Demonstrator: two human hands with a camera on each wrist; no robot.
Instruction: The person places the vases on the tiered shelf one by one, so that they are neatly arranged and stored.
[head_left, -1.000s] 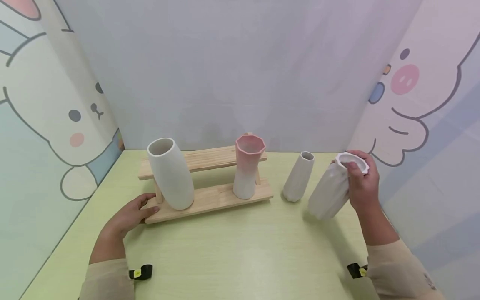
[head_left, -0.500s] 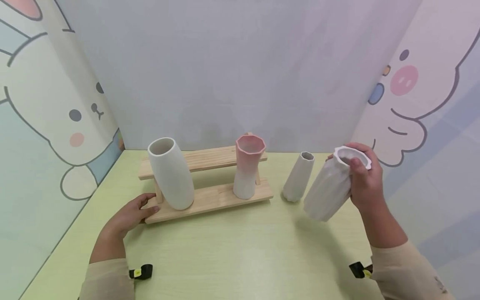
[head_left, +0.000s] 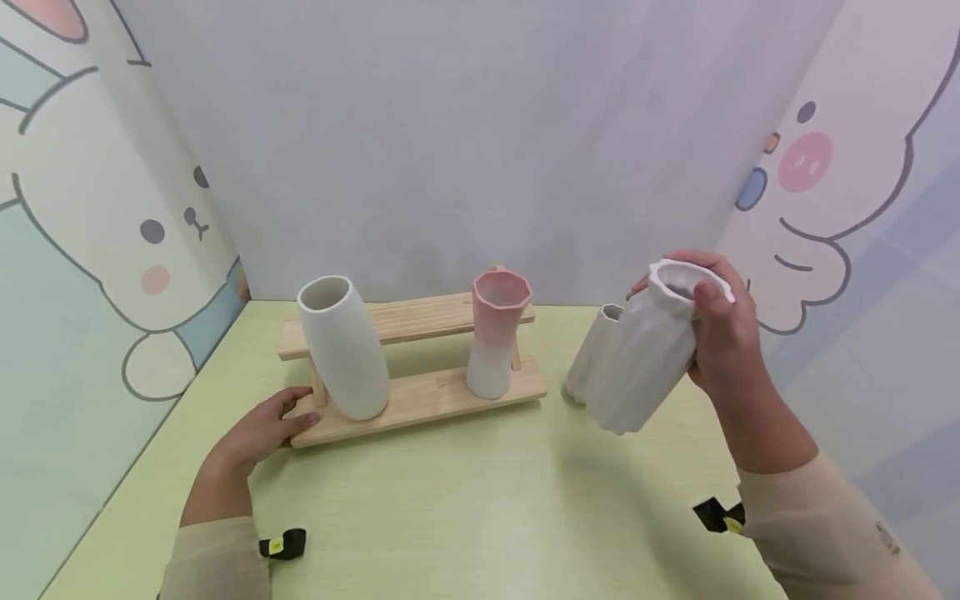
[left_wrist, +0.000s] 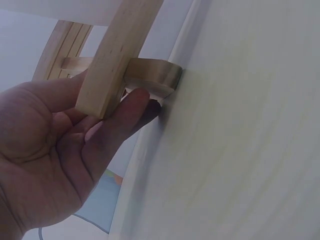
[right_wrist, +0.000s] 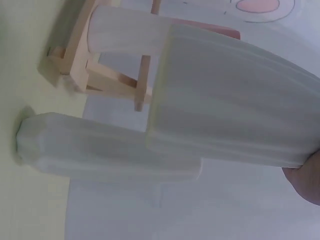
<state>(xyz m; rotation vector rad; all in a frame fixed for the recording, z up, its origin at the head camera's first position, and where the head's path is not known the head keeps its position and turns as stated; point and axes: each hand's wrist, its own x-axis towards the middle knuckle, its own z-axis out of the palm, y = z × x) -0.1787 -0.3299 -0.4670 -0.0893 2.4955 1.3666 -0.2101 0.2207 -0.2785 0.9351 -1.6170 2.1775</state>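
A large white ribbed vase (head_left: 641, 358) tilts in my right hand (head_left: 723, 333), which grips it near the rim with the thumb at the mouth. Its base hangs above the table, as the right wrist view of the ribbed vase (right_wrist: 230, 95) shows. Behind it stands a slimmer white vase (head_left: 588, 362), partly hidden. My left hand (head_left: 266, 429) pinches the left end of the lower board of a two-step wooden rack (head_left: 420, 400); in the left wrist view its fingers (left_wrist: 117, 117) curl under that board (left_wrist: 112, 65). A smooth white vase (head_left: 345, 350) and a pink-and-white vase (head_left: 495, 350) stand on the lower board.
The pale yellow-green table (head_left: 450, 517) reaches back to a plain grey-white wall (head_left: 465, 150). Side panels with cartoon animals flank it. The rack's upper board (head_left: 427, 317) runs behind the two vases.
My right hand has raised the ribbed vase off the table and carried it up and to the left, now overlapping the slim vase. My left hand and the rack have stayed put.
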